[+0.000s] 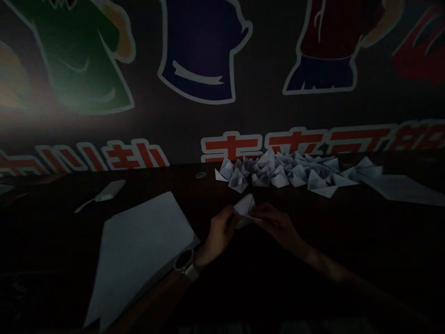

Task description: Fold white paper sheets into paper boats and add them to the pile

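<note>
Between my two hands is a small folded white paper boat (245, 207), its peak pointing up. My left hand (221, 231), with a watch (184, 260) on the wrist, pinches the boat's left end. The right end is pinched by my right hand (278, 224). Dim light hides the finer folds and some of my fingertips. Just beyond my hands sits a cluster of several folded paper boats (278, 176). Beside my left forearm lies a stack of white paper sheets (142, 250), partly covered by that arm.
A white device with a short cable (110, 190) lies at the back left. More white paper (405, 188) rests at the right, beside the boats. One small round object (200, 175) is near the wall (267, 111), which carries cartoon figures and red lettering. The dark table (187, 185) extends to it.
</note>
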Available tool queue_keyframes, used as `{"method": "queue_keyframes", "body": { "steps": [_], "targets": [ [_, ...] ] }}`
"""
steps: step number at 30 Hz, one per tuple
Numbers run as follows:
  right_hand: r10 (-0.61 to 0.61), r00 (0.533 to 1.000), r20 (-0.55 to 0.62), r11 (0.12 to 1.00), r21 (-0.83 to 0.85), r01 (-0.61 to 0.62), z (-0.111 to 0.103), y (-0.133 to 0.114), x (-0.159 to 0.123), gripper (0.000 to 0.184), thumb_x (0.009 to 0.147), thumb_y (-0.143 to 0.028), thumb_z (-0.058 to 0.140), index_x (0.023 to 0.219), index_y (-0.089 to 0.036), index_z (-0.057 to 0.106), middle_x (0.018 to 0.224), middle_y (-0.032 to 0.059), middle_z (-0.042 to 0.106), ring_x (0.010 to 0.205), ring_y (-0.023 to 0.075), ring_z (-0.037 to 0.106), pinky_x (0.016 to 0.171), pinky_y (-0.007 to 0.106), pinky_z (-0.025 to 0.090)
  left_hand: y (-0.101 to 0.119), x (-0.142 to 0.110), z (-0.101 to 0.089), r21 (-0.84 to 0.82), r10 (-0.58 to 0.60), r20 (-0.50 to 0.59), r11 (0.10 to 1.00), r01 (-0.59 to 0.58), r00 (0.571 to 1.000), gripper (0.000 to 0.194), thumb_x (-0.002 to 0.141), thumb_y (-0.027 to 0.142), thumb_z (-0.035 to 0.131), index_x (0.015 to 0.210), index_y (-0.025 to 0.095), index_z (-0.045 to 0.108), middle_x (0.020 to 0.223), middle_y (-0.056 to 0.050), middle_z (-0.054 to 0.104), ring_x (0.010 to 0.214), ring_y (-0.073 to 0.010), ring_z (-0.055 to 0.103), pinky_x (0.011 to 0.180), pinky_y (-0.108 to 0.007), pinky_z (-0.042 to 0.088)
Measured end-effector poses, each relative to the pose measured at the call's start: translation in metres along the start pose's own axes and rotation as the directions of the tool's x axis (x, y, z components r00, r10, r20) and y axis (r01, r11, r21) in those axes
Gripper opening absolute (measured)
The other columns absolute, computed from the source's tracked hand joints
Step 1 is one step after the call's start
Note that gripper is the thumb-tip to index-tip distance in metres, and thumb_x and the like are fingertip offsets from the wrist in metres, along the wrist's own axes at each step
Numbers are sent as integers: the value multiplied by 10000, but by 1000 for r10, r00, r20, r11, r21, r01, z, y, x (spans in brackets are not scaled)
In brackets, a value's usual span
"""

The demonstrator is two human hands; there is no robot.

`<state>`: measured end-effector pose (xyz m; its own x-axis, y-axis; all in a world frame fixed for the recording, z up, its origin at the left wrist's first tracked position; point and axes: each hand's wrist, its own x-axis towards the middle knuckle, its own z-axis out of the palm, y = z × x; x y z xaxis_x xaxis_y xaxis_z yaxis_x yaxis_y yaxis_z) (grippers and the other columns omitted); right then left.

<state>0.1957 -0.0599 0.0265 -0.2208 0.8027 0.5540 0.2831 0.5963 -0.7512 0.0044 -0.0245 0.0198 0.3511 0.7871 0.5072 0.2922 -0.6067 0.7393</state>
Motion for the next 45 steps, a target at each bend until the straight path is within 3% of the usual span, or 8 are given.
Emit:
{"method": "queue_keyframes", "body": {
  "steps": [4, 10, 12, 15, 18, 27, 37, 45],
  "targets": [
    [-245, 965, 96, 879, -397, 263, 0, 16, -4, 348, 802, -94, 465, 1020, -289, 653, 1003, 58, 534, 965, 194, 506, 817, 352, 444, -9, 7, -3, -40, 70, 109, 997, -66, 992, 415, 716, 99, 504, 1127, 155, 524, 1134, -96, 558, 1057, -216, 500, 936, -350, 370],
    [-206, 894, 398, 719, -559, 414, 9, 21, -11, 401, 686, -75, 538, 1035, -251, 625, 1118, 75, 504, 1053, 233, 462, 882, 400, 422, -6, 6, -6, -180, -8, 325, 981, 70, 946, 403, 785, 224, 533, 1181, 177, 473, 1130, -66, 570, 1015, -199, 531, 885, -326, 411],
    [-206, 903, 376, 775, -501, 385, 11, 16, -12, 361, 666, -102, 554, 1001, -223, 609, 1081, 73, 507, 1032, 228, 475, 879, 389, 423, -6, 5, -3, -137, -45, 270, 987, 85, 962, 265, 816, 237, 499, 1071, 172, 526, 998, -43, 608, 917, -171, 560, 823, -291, 432],
    [-183, 976, 116, 870, -443, 216, 11, 9, -10, 179, 736, -165, 548, 912, -194, 567, 975, 69, 513, 947, 203, 505, 838, 360, 444, -8, 4, 2, -81, -60, 182, 994, 76, 981, 215, 775, 184, 527, 989, 159, 519, 903, -20, 608, 834, -146, 566, 756, -257, 445],
    [-156, 987, -45, 906, -403, 125, 11, 8, -5, 264, 781, -277, 575, 1027, -195, 525, 1067, 92, 489, 1035, 223, 473, 900, 392, 415, -10, 1, 10, -40, -60, 216, 997, 70, 975, 276, 721, 125, 551, 992, 158, 516, 916, -16, 618, 818, -142, 579, 734, -249, 454],
    [-166, 984, 66, 959, -222, 177, 18, 17, -2, 261, 850, -222, 488, 1088, -260, 586, 1081, 57, 522, 1026, 176, 507, 877, 324, 438, -13, -6, 33, 323, -45, 155, 946, -8, 987, 335, 659, 50, 505, 982, 139, 501, 960, -87, 589, 905, -217, 572, 831, -370, 447],
    [23, 1000, 2, 989, -147, -22, 7, 25, -1, 114, 783, -281, 574, 854, -195, 552, 847, 18, 576, 804, 150, 554, 735, 259, 440, -5, -3, 20, 95, 146, 184, 982, -165, 972, 271, 717, 67, 489, 963, 181, 479, 1000, -60, 526, 935, -170, 516, 821, -293, 427],
    [88, 980, 178, 979, -197, -52, -22, 28, 10, 130, 771, -301, 569, 829, -187, 542, 942, 41, 585, 885, 172, 540, 798, 288, 414, -13, -1, 10, 217, 56, 124, 973, -82, 991, 287, 715, 65, 485, 963, 208, 487, 1072, -42, 518, 953, -164, 526, 846, -294, 427]
  ]
}}
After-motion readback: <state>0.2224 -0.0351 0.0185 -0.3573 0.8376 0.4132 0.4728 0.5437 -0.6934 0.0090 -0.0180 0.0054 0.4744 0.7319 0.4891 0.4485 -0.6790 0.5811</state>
